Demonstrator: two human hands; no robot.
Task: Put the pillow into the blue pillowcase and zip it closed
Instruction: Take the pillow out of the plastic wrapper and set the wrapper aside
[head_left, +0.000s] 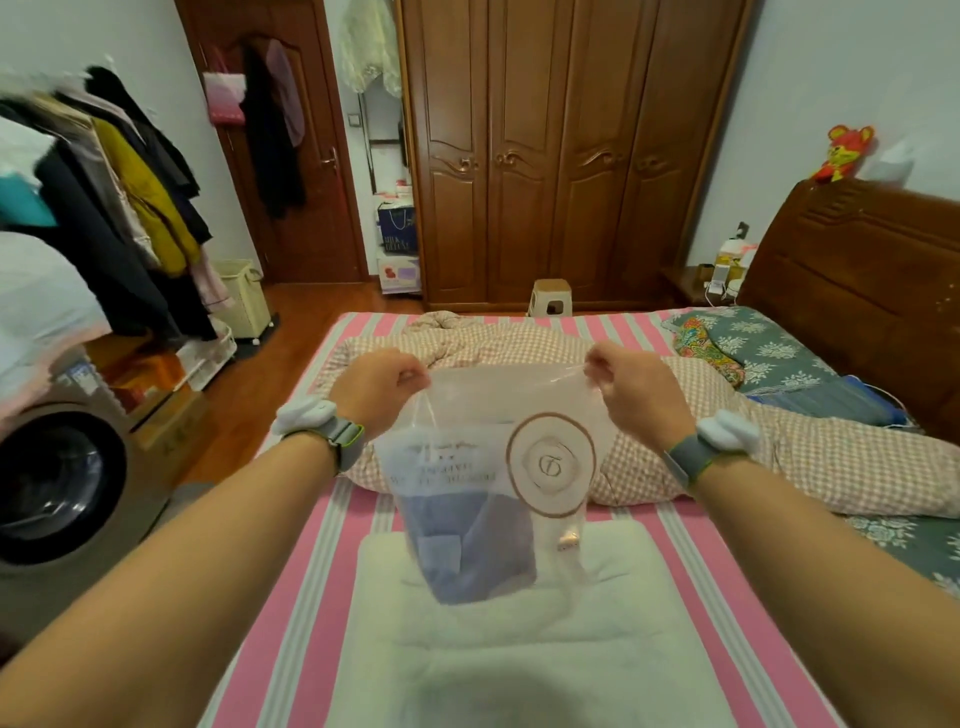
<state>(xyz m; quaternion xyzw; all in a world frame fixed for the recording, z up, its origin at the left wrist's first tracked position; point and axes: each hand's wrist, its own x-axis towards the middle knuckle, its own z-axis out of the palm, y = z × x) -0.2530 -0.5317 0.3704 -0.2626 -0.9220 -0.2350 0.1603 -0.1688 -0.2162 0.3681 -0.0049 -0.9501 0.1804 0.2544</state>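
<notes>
One pillow (519, 649), one bagged pillowcase (470, 551)

You have soft, even indoor light with a warm cast and no hard glare. A dim shadow pools at the bottom centre of the frame on the white pillow (519, 649). Wide-angle distortion bends the edges and stretches your forearms. The hanging clothes (104, 182) at the upper left are smeared, and the plastic bag (493, 467) in the centre reads slightly soft.

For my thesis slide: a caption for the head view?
Both hands hold a clear plastic bag containing folded blue pillowcase above white pillow.
</notes>
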